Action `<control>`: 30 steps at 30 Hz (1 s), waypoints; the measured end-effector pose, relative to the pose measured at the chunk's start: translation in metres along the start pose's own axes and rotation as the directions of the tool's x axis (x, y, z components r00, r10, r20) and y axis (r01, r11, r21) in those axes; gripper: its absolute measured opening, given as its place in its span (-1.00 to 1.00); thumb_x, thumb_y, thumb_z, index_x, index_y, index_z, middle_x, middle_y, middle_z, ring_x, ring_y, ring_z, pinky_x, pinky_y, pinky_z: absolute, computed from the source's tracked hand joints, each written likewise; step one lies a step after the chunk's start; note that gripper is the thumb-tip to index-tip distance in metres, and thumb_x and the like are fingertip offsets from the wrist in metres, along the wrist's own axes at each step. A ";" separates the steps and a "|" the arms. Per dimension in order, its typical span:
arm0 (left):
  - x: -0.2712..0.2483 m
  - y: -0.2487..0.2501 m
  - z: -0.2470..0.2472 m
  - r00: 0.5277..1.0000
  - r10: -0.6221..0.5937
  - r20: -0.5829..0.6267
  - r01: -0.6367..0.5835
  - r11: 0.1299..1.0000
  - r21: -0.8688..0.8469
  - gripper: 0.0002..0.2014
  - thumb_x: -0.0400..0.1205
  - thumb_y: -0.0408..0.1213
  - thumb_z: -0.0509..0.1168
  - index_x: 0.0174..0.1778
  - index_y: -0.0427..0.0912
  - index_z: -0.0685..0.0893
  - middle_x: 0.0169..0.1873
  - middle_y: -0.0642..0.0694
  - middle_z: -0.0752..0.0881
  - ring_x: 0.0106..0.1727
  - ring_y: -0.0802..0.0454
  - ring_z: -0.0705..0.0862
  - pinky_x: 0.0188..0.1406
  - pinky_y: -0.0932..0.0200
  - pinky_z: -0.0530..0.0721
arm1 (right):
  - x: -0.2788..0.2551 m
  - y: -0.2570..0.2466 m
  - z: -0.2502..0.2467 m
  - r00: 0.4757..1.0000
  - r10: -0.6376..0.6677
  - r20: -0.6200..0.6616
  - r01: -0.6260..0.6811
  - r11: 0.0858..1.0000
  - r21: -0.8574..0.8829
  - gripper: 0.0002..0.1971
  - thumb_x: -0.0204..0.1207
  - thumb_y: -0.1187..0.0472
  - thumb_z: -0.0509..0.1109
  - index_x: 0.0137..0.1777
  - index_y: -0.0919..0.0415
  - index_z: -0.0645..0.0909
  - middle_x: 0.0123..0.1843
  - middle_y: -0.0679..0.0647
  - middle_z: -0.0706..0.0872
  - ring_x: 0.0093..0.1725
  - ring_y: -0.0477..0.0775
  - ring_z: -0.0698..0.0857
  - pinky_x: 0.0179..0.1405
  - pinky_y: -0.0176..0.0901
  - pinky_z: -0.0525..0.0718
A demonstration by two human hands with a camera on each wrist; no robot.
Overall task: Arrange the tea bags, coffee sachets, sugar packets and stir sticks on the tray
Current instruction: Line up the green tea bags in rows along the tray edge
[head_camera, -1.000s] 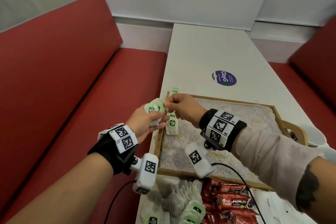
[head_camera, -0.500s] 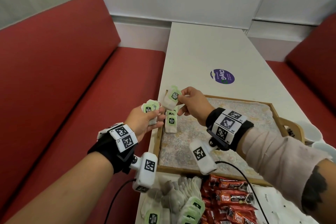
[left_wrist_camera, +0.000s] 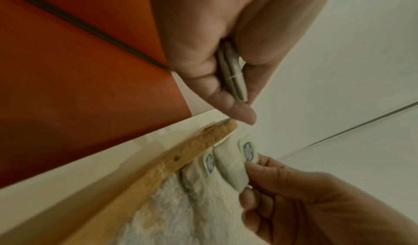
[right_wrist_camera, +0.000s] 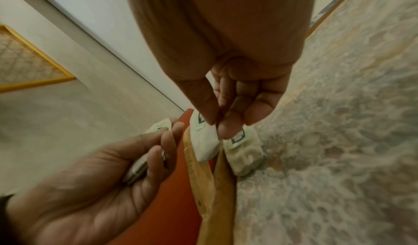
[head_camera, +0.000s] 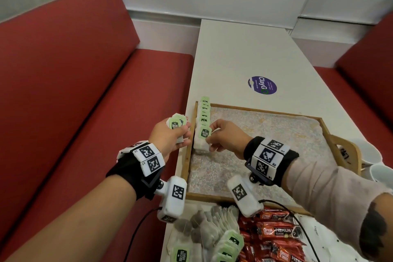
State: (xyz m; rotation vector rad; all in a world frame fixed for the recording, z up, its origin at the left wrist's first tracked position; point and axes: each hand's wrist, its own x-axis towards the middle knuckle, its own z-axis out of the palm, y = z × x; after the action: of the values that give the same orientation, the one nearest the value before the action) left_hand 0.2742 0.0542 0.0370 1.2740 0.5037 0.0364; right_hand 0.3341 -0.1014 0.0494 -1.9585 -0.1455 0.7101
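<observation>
Tea bag in my right hand: my right hand (head_camera: 225,138) pinches one tea bag (head_camera: 203,139) by its green tag between thumb and forefinger, my fingers (right_wrist_camera: 207,106) clamped on it, at the near end of the row, just inside the tray's 9 o'clock rim.
Row of tea bags: the row (head_camera: 204,110) stands on edge along that rim, running toward 12 o'clock; the far tag pokes above the rim's corner.
Tea bags in my left hand: my left hand (head_camera: 168,138) hovers just outside the tray at 9 o'clock, fingers curled round a small stack of tea bags (head_camera: 176,126), tags up, apart from the row.
Tray: the wooden tray (head_camera: 187,161) with a pale patterned floor sits on the white tabletop (head_camera: 229,57); its raised rim stands between my two hands.
Loose supply: at 6 o'clock, off the tray, lies a heap of tea bags (head_camera: 214,238), and just beside it at 5 o'clock the red coffee sachets (head_camera: 274,232), with white sugar packets (head_camera: 314,234) further right.
In the way: my right wrist's camera cable (head_camera: 297,221) trails over the sachets.
Around: white cups (head_camera: 370,155) at 3 o'clock beyond the tray handle; a purple sticker (head_camera: 262,85) at 12 o'clock; a red bench seat (head_camera: 85,91) at 9 o'clock.
</observation>
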 end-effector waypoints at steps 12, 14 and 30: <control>-0.015 0.023 0.003 0.997 0.044 0.068 -0.051 0.992 0.114 -0.88 0.58 -0.39 0.39 -0.01 -0.24 0.62 -0.40 -0.12 0.61 -0.64 0.26 0.56 -0.70 0.45 0.45 | -0.008 -0.038 -0.004 0.990 -0.113 -0.086 0.122 0.986 0.113 -0.83 0.50 0.49 0.32 -0.04 0.24 0.46 -0.30 0.17 0.65 -0.49 0.01 0.58 -0.49 -0.23 0.50; -0.017 0.024 0.003 0.997 0.036 0.069 -0.042 0.994 0.101 -0.88 0.57 -0.38 0.41 -0.03 -0.21 0.63 -0.41 -0.09 0.62 -0.64 0.26 0.57 -0.70 0.45 0.46 | -0.010 -0.040 -0.003 0.986 -0.121 -0.115 0.136 0.982 0.134 -0.83 0.51 0.48 0.32 0.00 0.28 0.46 -0.32 0.16 0.64 -0.49 0.01 0.58 -0.48 -0.24 0.52; -0.024 0.016 0.003 0.998 0.064 -0.007 -0.063 0.997 0.046 -0.84 0.55 -0.35 0.43 0.01 -0.20 0.64 -0.39 -0.09 0.66 -0.62 0.25 0.60 -0.68 0.41 0.50 | -0.025 -0.038 0.002 0.983 -0.134 -0.128 0.166 0.942 0.291 -0.71 0.49 0.53 0.37 0.09 0.29 0.39 -0.26 0.20 0.68 -0.44 0.05 0.65 -0.31 -0.09 0.67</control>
State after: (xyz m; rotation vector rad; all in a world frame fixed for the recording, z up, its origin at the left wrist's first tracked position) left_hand 0.2581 0.0489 0.0600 1.3354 0.4733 0.0838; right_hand 0.3203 -0.0914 0.0917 -1.6683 -0.1134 0.4942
